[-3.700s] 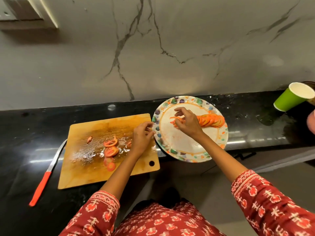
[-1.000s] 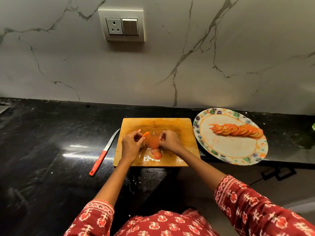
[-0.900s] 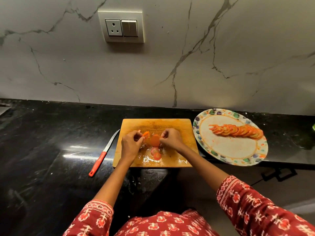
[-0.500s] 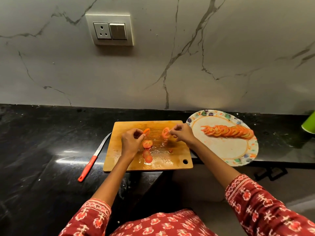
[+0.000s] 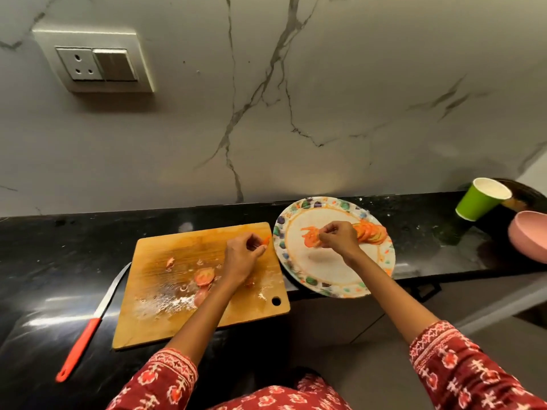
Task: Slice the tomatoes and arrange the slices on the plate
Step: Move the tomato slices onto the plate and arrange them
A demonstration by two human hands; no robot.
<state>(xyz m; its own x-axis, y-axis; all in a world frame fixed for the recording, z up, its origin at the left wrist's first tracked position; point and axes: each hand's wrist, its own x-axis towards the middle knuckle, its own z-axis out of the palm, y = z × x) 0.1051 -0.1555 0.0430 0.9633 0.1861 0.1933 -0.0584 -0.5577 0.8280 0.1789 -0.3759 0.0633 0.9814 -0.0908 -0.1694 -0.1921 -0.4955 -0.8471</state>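
Your right hand [image 5: 337, 238] pinches a slice [image 5: 309, 241] over the plate [image 5: 334, 273], at the left end of the row of slices [image 5: 371, 233] lying on it. Left of that grip, your left hand [image 5: 244, 255] holds what seems to be another piece [image 5: 265, 240] over the board's [image 5: 165, 315] far right corner, just beside the plate rim. Nearer you from that grip, loose slices [image 5: 204, 276] lie on the board. The knife [image 5: 88, 324] lies left of the board. The cup [image 5: 479, 199] and bowl [image 5: 529, 238] stand well right of the plate.
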